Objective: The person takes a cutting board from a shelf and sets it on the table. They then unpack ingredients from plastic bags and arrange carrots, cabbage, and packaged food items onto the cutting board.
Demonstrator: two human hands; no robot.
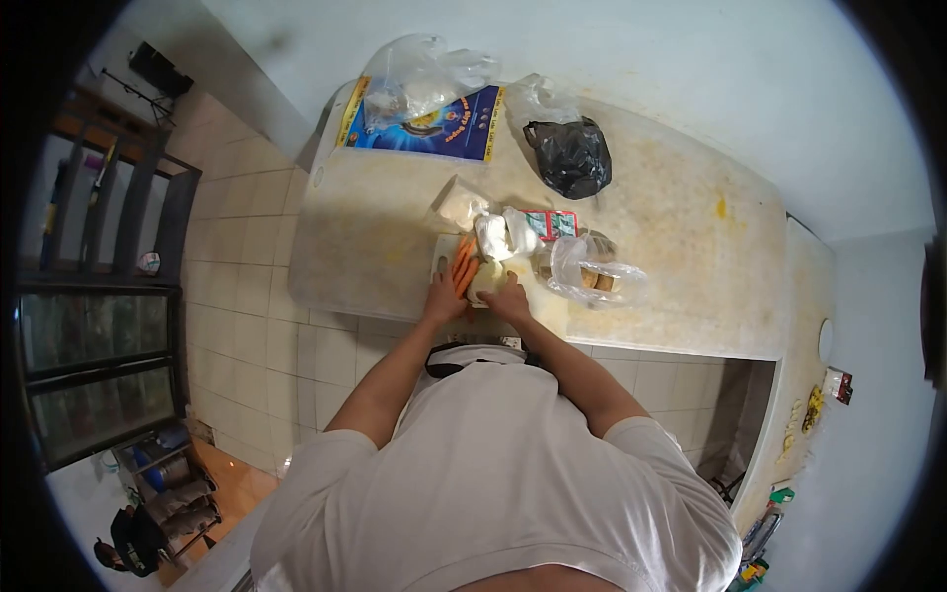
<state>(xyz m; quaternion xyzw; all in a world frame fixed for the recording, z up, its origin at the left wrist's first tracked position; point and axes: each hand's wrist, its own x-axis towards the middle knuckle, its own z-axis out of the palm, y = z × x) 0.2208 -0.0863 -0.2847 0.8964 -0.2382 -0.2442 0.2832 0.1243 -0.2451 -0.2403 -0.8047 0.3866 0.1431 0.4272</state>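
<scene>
Several orange carrots (pixel 465 265) lie side by side on a white cutting board (pixel 443 255) near the table's front edge. My left hand (pixel 446 298) is closed around their lower ends. Just to the right sits a pale, rounded vegetable (pixel 485 280), perhaps a cabbage; its kind is not clear. My right hand (pixel 508 300) grips its right side, the thumb towards its front and some fingers hidden. White plastic-wrapped bundles (pixel 493 237) rest behind it, beside a clear bag of something pale (pixel 461 204).
A red-edged packet (pixel 550 225) and a clear bag with brown items (pixel 597 274) lie to the right. Farther back are a black plastic bag (pixel 569 156), a blue printed sheet (pixel 444 128) and a crumpled clear bag (pixel 419 74). The table (pixel 681 237) meets a wall behind.
</scene>
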